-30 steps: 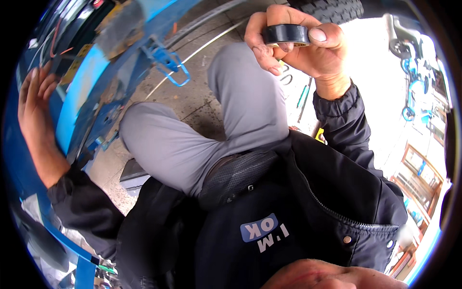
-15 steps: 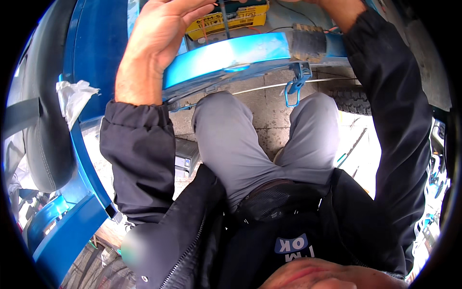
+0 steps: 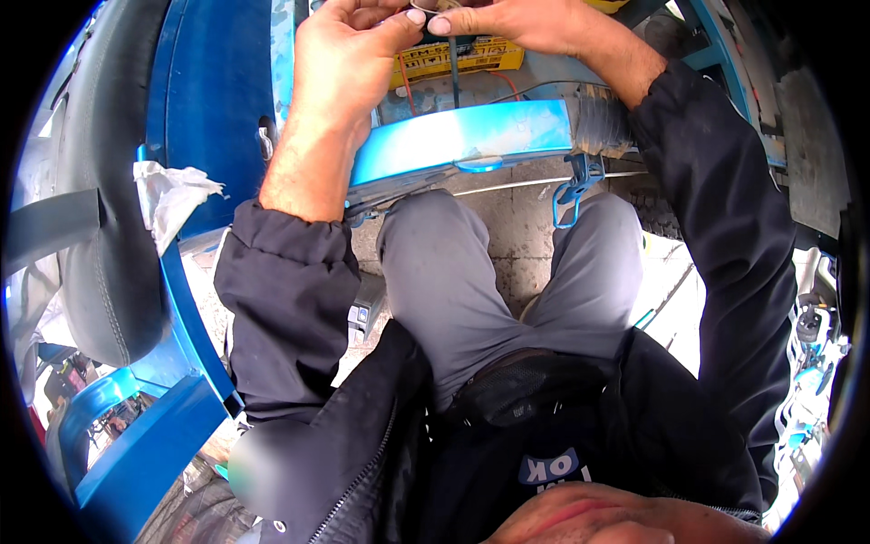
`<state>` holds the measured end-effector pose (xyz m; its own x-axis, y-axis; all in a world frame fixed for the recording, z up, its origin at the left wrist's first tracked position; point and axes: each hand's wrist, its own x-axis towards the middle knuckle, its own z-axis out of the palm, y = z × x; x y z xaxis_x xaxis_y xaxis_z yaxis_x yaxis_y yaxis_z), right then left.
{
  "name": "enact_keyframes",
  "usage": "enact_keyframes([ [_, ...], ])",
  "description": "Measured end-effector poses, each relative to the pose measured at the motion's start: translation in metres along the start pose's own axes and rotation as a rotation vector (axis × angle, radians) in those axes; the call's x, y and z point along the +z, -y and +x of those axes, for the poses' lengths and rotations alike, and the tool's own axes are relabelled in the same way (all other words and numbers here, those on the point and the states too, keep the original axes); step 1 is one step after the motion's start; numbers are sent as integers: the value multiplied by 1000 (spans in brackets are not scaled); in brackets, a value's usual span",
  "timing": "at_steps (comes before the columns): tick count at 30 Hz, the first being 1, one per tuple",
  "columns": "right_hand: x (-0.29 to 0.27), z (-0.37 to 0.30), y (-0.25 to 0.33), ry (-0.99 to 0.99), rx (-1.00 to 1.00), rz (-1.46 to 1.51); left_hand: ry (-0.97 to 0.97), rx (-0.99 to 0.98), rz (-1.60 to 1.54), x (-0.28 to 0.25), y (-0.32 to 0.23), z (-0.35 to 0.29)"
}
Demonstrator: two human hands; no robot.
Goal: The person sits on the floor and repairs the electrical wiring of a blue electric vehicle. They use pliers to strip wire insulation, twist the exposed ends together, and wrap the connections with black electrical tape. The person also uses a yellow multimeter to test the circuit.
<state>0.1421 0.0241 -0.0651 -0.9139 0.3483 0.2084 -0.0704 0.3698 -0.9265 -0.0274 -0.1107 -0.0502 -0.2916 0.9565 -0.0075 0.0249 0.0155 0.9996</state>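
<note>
At the top edge my left hand (image 3: 349, 59) and my right hand (image 3: 544, 25) meet, thumbs nearly tip to tip. Both are closed in a pinch on what looks like a thin wire (image 3: 420, 5), partly hidden by the fingers and cut off by the picture's edge. Just below them sits a yellow battery (image 3: 467, 60) with a dark top. An orange wire (image 3: 407, 86) and a dark cable (image 3: 455, 77) run down in front of it. Nearer to me, a curved blue metal frame bar (image 3: 462, 136) crosses under my wrists.
Black tape wraps the bar's right end (image 3: 602, 125). A blue latch (image 3: 571, 192) hangs below it, above my knees. To the left are a black padded seat (image 3: 104, 236), a blue panel and a crumpled white plastic bag (image 3: 174, 198). A tyre (image 3: 654, 213) lies behind my right knee.
My right hand has come left into view and meets my left hand above the battery. The whole view has shifted slightly, with the frame lower and further right.
</note>
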Motion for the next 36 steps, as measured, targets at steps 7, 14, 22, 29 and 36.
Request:
enact_keyframes([
  [7,7,1,2,-31,106,111,-95,-77,94,-8,2,-7],
  [14,-4,21,6,-13,200,199,-152,-67,36,-11,4,-6],
  [22,-1,31,-10,80,53,231,-196,-62,121,-13,2,-7],
  [29,3,26,-3,87,15,157,-204,-44,149,-8,3,-5],
  [36,9,25,-4,41,41,167,-216,-40,170,-10,4,-4],
])
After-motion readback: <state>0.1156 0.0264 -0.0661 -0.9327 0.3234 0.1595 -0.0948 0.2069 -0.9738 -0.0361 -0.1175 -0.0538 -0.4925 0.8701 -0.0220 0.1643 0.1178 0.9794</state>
